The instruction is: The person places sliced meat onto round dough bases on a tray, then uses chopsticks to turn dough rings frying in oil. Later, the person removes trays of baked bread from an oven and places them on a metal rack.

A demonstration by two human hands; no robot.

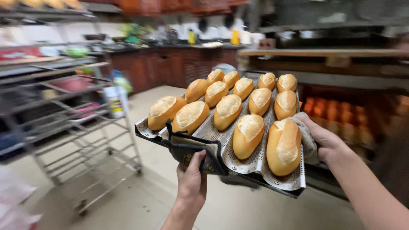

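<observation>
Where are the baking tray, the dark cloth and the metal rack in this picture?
baking tray point(294, 181): head view, bare perforated metal at its near right corner.
dark cloth point(189, 151): head view, folded part under the left hand's thumb.
metal rack point(91, 147): head view, lower shelf rails.

Perforated, corrugated metal baking tray point(204, 132) held level in both hands. Left hand point(191, 179) gripping near edge through dark folded cloth pot holder point(191, 151). Right hand point(326, 142) gripping right edge through pale grey cloth point(307, 140). Thirteen golden split-top bread loaves point(248, 135) lying in tray channels, some touching end to end. Grey wheeled metal rack point(91, 153) at left, blurred. Dark wooden worktop point(170, 49) behind.
</observation>
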